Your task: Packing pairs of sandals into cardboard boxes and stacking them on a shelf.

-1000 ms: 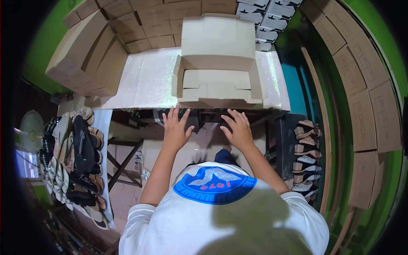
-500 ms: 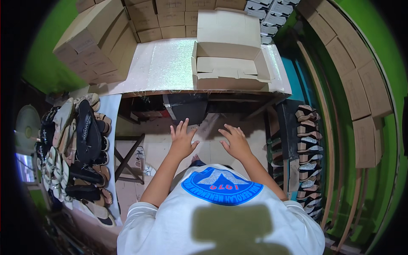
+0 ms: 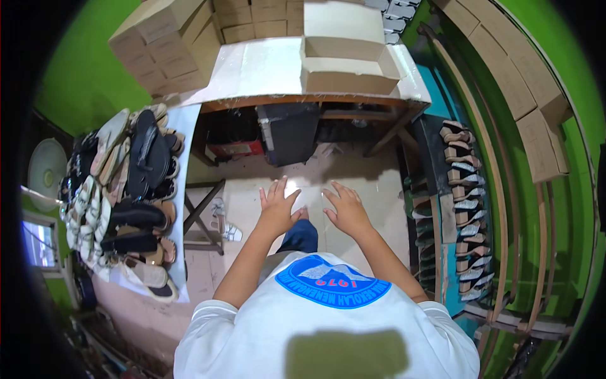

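My left hand [image 3: 278,208] is held out in front of my body, open, with its fingers spread and nothing in it. Beside it, a short gap apart, my right hand [image 3: 348,208] is also open and bare of any object. Both hover over the tiled floor, short of the table [image 3: 265,66]. On that table stands an open cardboard shoebox [image 3: 350,82], its lid raised at the back. Pairs of sandals [image 3: 150,155] crowd a stand to my left. A column of heeled sandals [image 3: 467,205] lines the rack at my right.
Stacked brown boxes [image 3: 167,47] rise at the table's left end, and more boxes [image 3: 543,145] line the right wall beside wooden rails [image 3: 470,79]. A dark bin [image 3: 288,134] sits under the table. A fan [image 3: 47,167] stands far left.
My view has shifted: the table and shoebox now sit higher in the picture, and more floor and my leg show. Both hands remain spread and bare.
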Motion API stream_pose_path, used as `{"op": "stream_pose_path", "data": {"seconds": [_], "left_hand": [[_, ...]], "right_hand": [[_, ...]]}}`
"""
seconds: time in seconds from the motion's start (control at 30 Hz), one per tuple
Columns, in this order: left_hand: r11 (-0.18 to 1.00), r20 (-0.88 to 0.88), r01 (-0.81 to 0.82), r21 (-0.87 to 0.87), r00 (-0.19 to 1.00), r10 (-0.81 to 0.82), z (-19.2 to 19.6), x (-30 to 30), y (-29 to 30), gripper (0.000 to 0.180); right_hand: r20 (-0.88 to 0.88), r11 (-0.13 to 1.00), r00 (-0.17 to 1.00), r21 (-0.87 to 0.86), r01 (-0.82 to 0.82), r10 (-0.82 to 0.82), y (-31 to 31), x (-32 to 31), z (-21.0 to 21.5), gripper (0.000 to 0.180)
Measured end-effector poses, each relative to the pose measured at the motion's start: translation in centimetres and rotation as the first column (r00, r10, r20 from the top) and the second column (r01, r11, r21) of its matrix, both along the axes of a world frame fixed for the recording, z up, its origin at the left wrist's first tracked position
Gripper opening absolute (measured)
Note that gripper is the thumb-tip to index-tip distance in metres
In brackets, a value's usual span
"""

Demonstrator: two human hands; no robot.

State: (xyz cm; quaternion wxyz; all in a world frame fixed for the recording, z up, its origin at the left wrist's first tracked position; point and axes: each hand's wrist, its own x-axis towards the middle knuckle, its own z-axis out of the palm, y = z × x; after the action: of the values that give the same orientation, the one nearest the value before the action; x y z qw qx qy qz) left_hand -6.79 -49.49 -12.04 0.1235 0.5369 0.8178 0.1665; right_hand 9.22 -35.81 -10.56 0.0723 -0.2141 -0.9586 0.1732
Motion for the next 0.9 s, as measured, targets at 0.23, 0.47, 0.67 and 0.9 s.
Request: {"op": "stream_pose_path", "data": {"seconds": [0.23,0.47,0.67,0.9], "left_hand": [[0.995,0.043,-0.010,-0.102,0.999,0.015,1.3,0.8,-9.0,0.051],[0.987,-0.090,-0.132,-0.091,0.988,0.124,4.1,-5.7,-16.7,0.051],[0.927,-0.284,-0.364,-0.095,0.902,0.325,9.1,-16.6,-22.9,0.057],[0.787,-0.232,-0.461,-0.410,0.887,0.399,8.3,-30.9,-25.8,0.062]], "right_hand": [[0.114,0.997,0.993,-0.079,0.017,-0.008,-7.7,1.5,-1.0,0.052],[0.061,0.991,0.989,-0.049,-0.128,0.131,-13.6,-5.7,-0.8,0.049],[-0.058,0.938,0.936,0.028,-0.346,0.347,-18.2,-17.7,1.2,0.046],[-0.142,0.887,0.876,0.038,-0.460,0.460,-23.1,-33.5,2.3,0.042]]}}
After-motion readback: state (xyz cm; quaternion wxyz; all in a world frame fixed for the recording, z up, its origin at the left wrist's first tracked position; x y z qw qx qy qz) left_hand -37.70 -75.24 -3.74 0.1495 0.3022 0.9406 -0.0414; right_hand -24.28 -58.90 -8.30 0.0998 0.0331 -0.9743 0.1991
